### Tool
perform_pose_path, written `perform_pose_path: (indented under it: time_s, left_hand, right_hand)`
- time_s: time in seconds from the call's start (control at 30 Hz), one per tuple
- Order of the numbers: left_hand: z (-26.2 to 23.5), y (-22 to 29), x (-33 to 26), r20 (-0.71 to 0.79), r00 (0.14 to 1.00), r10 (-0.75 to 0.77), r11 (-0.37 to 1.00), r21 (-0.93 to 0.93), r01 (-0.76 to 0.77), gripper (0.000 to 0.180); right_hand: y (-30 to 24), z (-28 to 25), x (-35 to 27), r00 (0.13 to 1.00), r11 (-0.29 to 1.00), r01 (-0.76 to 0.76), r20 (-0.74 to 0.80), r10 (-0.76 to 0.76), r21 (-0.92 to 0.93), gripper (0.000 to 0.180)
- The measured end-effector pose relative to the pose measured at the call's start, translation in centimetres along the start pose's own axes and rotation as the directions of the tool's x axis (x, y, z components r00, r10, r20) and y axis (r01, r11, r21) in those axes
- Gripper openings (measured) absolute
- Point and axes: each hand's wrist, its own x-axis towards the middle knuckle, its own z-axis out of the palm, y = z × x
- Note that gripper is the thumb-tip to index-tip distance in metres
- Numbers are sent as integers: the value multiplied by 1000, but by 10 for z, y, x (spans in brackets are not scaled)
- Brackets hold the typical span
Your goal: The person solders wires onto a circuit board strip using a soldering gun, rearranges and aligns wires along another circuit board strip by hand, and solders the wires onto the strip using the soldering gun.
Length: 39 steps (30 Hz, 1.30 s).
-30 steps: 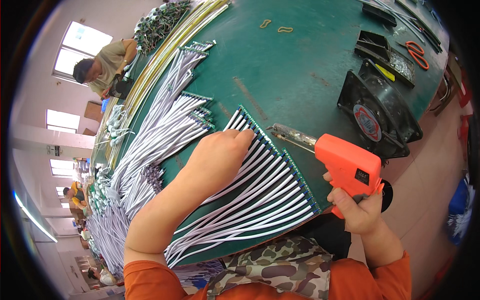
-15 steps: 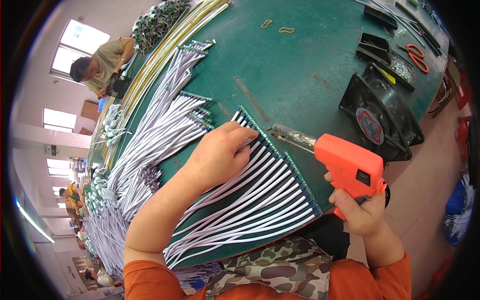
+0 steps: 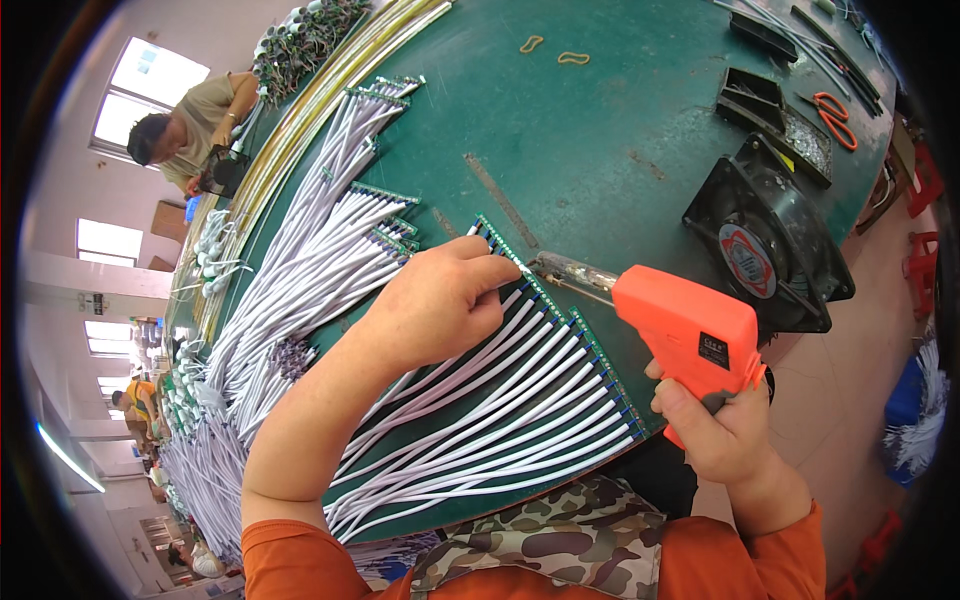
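My left hand [image 3: 440, 300] is closed in a pinch at the far part of a green circuit board strip [image 3: 605, 365], apparently on a white cable; the fingertips partly hide it. A row of white cables [image 3: 575, 422] with blue ends runs from the strip toward me. In my right hand [image 3: 720, 430] is an orange soldering gun [image 3: 680, 320], gripped by its handle. Its metal tip points left, at the strip's edge, close beside my left fingertips. Whether the tip touches the board I cannot tell.
Bundled white cables with boards [image 3: 290, 250] lie left. To the right stand a black fan [image 3: 745, 258] and a black tray [image 3: 750, 95], with orange-handled scissors [image 3: 835, 120] beyond. Rubber bands [image 3: 573, 58] lie on the green table. Another person [image 3: 205, 120] works at far left.
The soldering gun has shifted slightly left, its tip now closer to my left fingertips and the strip. My left hand stays in nearly the same place.
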Motion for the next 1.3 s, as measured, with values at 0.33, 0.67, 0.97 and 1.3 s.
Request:
perform_pose_path:
  time_s: [0.33, 0.67, 0.97, 1.3]
  left_hand:
    - [0, 1, 4, 19, 1000, -13, 999, 36, 12, 27]
    - [-4, 9, 9, 47, 998, -36, 998, 60, 33, 26]
    - [-5, 11, 12, 64, 997, -44, 996, 77, 39, 26]
    - [-2, 13, 9, 41, 999, -25, 993, 115, 20, 25]
  right_hand:
    - [-3, 4, 7, 999, 999, 34, 17, -33, -15, 21]
    - [-2, 4, 5, 1000, 1000, 11, 19, -11, 20, 20]
    - [5, -5, 1, 998, 990, -8, 68, 17, -140, 43]
    - [-3, -4, 6, 995, 999, -26, 97, 29, -40, 47]
